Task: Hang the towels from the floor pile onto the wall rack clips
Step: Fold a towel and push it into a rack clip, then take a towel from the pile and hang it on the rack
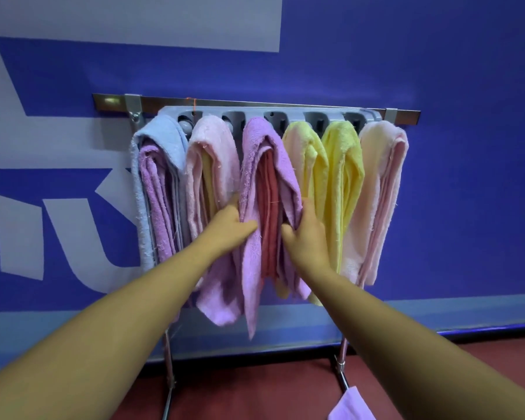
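Light-blue towel [170, 131], pink towel [215, 140], lilac towel [261, 137], yellow towel [343, 147], on a blue-and-white wall [406, 56].

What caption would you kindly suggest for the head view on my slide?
Left hand and right hand grip the lilac terry towel hanging on the grey plastic clip rack.

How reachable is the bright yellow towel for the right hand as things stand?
Probably yes. The right hand grips the purple towel, and the bright yellow towel hangs just to its right with nothing in front of it. The hand would have to let go first.
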`<state>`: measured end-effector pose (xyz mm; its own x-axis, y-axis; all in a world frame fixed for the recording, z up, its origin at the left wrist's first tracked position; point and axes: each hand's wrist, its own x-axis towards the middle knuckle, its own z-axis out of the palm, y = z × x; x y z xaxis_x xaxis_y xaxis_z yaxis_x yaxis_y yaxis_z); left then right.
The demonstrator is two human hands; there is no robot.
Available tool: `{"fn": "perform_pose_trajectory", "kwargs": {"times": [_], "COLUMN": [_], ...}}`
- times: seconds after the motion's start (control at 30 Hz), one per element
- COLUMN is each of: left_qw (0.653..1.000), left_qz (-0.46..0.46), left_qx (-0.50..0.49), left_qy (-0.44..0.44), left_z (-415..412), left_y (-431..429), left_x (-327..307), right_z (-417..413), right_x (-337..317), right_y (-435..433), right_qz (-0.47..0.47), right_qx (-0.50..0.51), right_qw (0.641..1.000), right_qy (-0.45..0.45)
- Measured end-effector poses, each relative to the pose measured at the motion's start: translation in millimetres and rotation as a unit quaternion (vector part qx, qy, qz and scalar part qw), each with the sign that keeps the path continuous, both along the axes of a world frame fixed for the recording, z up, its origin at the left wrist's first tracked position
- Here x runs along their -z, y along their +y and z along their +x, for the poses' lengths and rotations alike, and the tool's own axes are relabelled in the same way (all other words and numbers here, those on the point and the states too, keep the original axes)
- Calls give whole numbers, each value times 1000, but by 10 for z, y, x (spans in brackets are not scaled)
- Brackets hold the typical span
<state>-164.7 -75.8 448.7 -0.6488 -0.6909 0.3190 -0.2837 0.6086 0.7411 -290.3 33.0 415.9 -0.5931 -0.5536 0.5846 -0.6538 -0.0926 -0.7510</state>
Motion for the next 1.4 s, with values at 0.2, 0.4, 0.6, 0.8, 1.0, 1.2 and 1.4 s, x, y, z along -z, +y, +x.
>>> {"fn": "perform_pose_trajectory", "kwargs": {"times": [0.2,0.4,0.6,0.8,1.0,1.2,1.4], "left_qw": [997,999,994,996,975,945,919], "left_qz": [-70,13,-4,47,80,101,118], "left_qx": [-28,-39,-100,-46,-27,-4,33], "left_qy": [-21,-14,-49,-63,-205,-313,-376], "left_z": [47,98,202,483,852,1066,1252], "left_y": [51,124,158,172,240,326,520], "left_x": [327,604,928,1691,2581,3494,4499], "right_z": [54,97,139,274,488,593,730], "right_x": [305,528,781,1500,2479,3284,4139], "right_y": [4,-2,58,266,589,785,923], "right_qz": [51,3,76,224,449,552,625], "right_qx": [-3,55,24,-16,-50,-53,-80], "right_qw": [997,997,997,975,891,831,777], "right_qy": [63,54,-5,2,35,29,-4]}}
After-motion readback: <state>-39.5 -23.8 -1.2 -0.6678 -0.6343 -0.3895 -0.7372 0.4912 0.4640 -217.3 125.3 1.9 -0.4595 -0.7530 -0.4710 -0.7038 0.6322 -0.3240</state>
